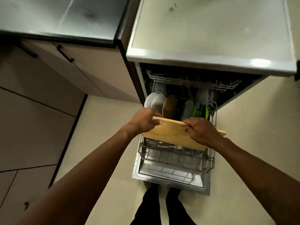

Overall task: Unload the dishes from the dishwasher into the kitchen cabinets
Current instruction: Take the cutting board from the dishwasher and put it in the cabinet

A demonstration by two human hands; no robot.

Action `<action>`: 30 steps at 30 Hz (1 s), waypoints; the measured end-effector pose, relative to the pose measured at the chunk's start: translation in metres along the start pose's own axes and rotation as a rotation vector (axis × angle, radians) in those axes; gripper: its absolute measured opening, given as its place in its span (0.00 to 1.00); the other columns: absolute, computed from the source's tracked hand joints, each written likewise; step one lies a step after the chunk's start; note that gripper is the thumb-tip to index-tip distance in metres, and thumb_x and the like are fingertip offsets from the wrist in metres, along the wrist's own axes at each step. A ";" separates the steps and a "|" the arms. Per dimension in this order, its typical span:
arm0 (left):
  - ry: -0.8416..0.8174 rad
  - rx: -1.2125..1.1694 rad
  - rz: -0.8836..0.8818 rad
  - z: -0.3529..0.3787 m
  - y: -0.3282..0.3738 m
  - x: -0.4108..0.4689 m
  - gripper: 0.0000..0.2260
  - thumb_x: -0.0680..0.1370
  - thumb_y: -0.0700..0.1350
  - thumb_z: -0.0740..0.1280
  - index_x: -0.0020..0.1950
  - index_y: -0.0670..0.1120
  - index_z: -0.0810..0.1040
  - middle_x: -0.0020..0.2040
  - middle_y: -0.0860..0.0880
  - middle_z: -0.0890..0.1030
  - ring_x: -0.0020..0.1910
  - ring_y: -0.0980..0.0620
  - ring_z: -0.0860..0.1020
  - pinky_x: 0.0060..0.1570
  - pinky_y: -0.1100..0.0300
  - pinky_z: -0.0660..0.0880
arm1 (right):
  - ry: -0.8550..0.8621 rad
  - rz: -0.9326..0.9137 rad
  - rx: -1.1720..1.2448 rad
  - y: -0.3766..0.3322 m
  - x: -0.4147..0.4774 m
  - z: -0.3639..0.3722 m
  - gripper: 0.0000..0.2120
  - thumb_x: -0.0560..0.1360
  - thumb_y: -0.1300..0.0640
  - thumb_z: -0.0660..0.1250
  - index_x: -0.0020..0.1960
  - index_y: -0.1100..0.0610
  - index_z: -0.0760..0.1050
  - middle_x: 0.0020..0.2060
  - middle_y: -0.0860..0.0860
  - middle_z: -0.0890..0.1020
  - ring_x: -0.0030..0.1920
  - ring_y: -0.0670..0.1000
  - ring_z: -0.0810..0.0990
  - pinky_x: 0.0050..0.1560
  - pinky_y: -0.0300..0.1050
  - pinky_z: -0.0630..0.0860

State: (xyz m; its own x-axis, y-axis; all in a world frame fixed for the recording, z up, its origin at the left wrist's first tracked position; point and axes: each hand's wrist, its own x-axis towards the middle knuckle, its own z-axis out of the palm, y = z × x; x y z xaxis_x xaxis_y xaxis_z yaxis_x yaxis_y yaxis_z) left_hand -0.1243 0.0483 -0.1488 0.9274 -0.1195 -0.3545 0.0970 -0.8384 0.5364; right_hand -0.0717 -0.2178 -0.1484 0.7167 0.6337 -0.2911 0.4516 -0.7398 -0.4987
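We are standing on smooth cream floor tiles (103, 127), beside matte beige cabinets (40, 98) with slim black bar handles (65, 53). A glossy dark worktop (56, 17) and a pale countertop (211, 30) are lying above. The dishwasher (137, 169) is standing open, its steel-lined door folded down flat and its grey wire lower rack (178, 157) drawn out over it; the white wire upper rack (186, 81) is sitting inside.

The flat rectangular wooden cutting board (170, 133) is tilting over the lower rack; we cannot tell whether its lower edge is touching the wires. Behind it, round white plates (154, 101), a brown plate (169, 108), a speckled grey dish (188, 108) and blurred green items (200, 111) are standing on edge.

Both arms are reaching forward, bare. Our left hand (142, 120) is gripping the board's upper left corner, fingers curled round it. Our right hand (201, 130) is clasping the top edge further right, fingertips hooking over.
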 end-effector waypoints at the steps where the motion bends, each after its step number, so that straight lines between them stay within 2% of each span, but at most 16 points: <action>1: 0.067 -0.100 -0.011 -0.017 0.008 -0.014 0.14 0.79 0.61 0.68 0.53 0.53 0.85 0.50 0.55 0.85 0.48 0.55 0.81 0.47 0.56 0.77 | 0.025 -0.030 0.000 -0.011 -0.005 -0.013 0.11 0.79 0.51 0.66 0.59 0.52 0.80 0.49 0.50 0.84 0.48 0.52 0.80 0.48 0.46 0.75; 3: 0.167 -0.333 -0.128 -0.040 0.020 -0.043 0.24 0.80 0.67 0.60 0.46 0.48 0.83 0.43 0.52 0.84 0.41 0.55 0.80 0.43 0.55 0.76 | 0.065 -0.090 -0.014 -0.030 -0.013 -0.035 0.11 0.79 0.52 0.66 0.60 0.53 0.81 0.49 0.50 0.84 0.48 0.52 0.81 0.49 0.49 0.78; 5: 0.263 -0.506 -0.340 -0.057 0.026 -0.069 0.34 0.79 0.72 0.54 0.46 0.42 0.81 0.45 0.44 0.83 0.44 0.46 0.81 0.46 0.48 0.78 | 0.114 -0.143 -0.039 -0.050 -0.022 -0.051 0.12 0.79 0.53 0.67 0.60 0.53 0.81 0.49 0.50 0.85 0.47 0.52 0.81 0.48 0.50 0.79; 7: 0.336 -0.671 -0.627 -0.069 0.026 -0.086 0.31 0.78 0.71 0.59 0.51 0.44 0.80 0.51 0.40 0.81 0.51 0.40 0.80 0.49 0.44 0.80 | 0.178 -0.214 -0.086 -0.067 -0.028 -0.063 0.11 0.78 0.55 0.67 0.59 0.53 0.82 0.46 0.51 0.85 0.44 0.52 0.81 0.46 0.51 0.80; 8: 0.319 -0.819 -0.769 -0.075 0.029 -0.096 0.27 0.78 0.68 0.64 0.54 0.43 0.78 0.54 0.40 0.78 0.54 0.39 0.79 0.47 0.44 0.82 | 0.206 -0.251 -0.124 -0.076 -0.031 -0.068 0.11 0.78 0.55 0.66 0.57 0.53 0.82 0.44 0.50 0.85 0.43 0.52 0.80 0.43 0.51 0.80; 10: 0.218 -1.215 -0.901 -0.087 0.038 -0.115 0.21 0.79 0.58 0.69 0.54 0.40 0.72 0.56 0.38 0.71 0.59 0.34 0.76 0.47 0.42 0.82 | 0.254 -0.305 -0.215 -0.096 -0.036 -0.076 0.12 0.77 0.53 0.62 0.55 0.52 0.82 0.42 0.48 0.85 0.40 0.51 0.78 0.39 0.49 0.79; 12: 0.222 -1.522 -0.890 -0.094 0.041 -0.131 0.12 0.81 0.47 0.68 0.50 0.38 0.73 0.52 0.37 0.75 0.55 0.35 0.79 0.49 0.41 0.82 | 0.282 -0.357 -0.283 -0.115 -0.037 -0.082 0.16 0.76 0.51 0.57 0.53 0.52 0.82 0.40 0.48 0.84 0.39 0.51 0.78 0.38 0.49 0.78; 15: 0.379 -1.777 -0.796 -0.107 0.036 -0.157 0.05 0.83 0.34 0.62 0.51 0.33 0.75 0.47 0.36 0.79 0.47 0.39 0.82 0.45 0.48 0.84 | 0.303 -0.482 -0.309 -0.147 -0.040 -0.087 0.17 0.76 0.52 0.56 0.53 0.53 0.83 0.42 0.49 0.85 0.40 0.54 0.81 0.39 0.50 0.80; 17: 0.442 -1.802 -0.738 -0.118 0.031 -0.178 0.07 0.82 0.30 0.59 0.57 0.30 0.74 0.49 0.36 0.79 0.48 0.40 0.81 0.48 0.49 0.83 | 0.295 -0.557 -0.288 -0.164 -0.038 -0.090 0.16 0.77 0.49 0.59 0.54 0.51 0.83 0.46 0.48 0.86 0.43 0.54 0.83 0.40 0.50 0.81; 19: 0.498 -1.796 -0.690 -0.131 0.024 -0.211 0.09 0.82 0.29 0.59 0.60 0.31 0.74 0.49 0.38 0.80 0.47 0.43 0.81 0.50 0.48 0.82 | 0.256 -0.571 -0.219 -0.184 -0.032 -0.093 0.17 0.79 0.42 0.60 0.53 0.49 0.84 0.48 0.46 0.86 0.46 0.53 0.83 0.43 0.49 0.81; 22: 0.636 -1.776 -0.603 -0.154 0.000 -0.268 0.09 0.81 0.29 0.61 0.59 0.36 0.75 0.51 0.39 0.82 0.47 0.44 0.81 0.42 0.49 0.84 | 0.193 -0.443 -0.141 -0.228 -0.018 -0.096 0.30 0.80 0.31 0.49 0.49 0.49 0.83 0.44 0.46 0.85 0.48 0.51 0.81 0.47 0.51 0.78; 24: 0.743 -1.777 -0.553 -0.174 -0.026 -0.309 0.12 0.80 0.30 0.62 0.62 0.37 0.76 0.53 0.40 0.82 0.47 0.45 0.82 0.37 0.52 0.84 | 0.265 -0.386 -0.129 -0.265 -0.009 -0.094 0.26 0.81 0.35 0.50 0.53 0.47 0.82 0.48 0.46 0.85 0.50 0.52 0.81 0.50 0.51 0.77; 26: 0.844 -1.798 -0.483 -0.194 -0.050 -0.353 0.15 0.80 0.30 0.63 0.66 0.37 0.75 0.57 0.39 0.82 0.48 0.44 0.82 0.38 0.52 0.84 | 0.329 -0.337 -0.101 -0.309 0.002 -0.087 0.18 0.82 0.41 0.56 0.59 0.47 0.80 0.54 0.47 0.83 0.55 0.53 0.80 0.54 0.52 0.76; 30: 1.019 -1.772 -0.350 -0.230 -0.089 -0.434 0.19 0.79 0.29 0.62 0.70 0.38 0.74 0.57 0.39 0.82 0.49 0.45 0.82 0.40 0.51 0.84 | 0.381 -0.353 0.019 -0.410 0.031 -0.067 0.19 0.81 0.44 0.61 0.65 0.53 0.77 0.60 0.53 0.81 0.59 0.54 0.79 0.59 0.51 0.76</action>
State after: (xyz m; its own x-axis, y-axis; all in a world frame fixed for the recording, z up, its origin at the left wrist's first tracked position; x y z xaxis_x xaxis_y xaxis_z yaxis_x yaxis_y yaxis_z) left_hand -0.4524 0.2969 0.1338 0.5597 0.6895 -0.4597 -0.1371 0.6242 0.7692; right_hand -0.1990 0.0900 0.1015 0.6668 0.7140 0.2135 0.6935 -0.4895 -0.5286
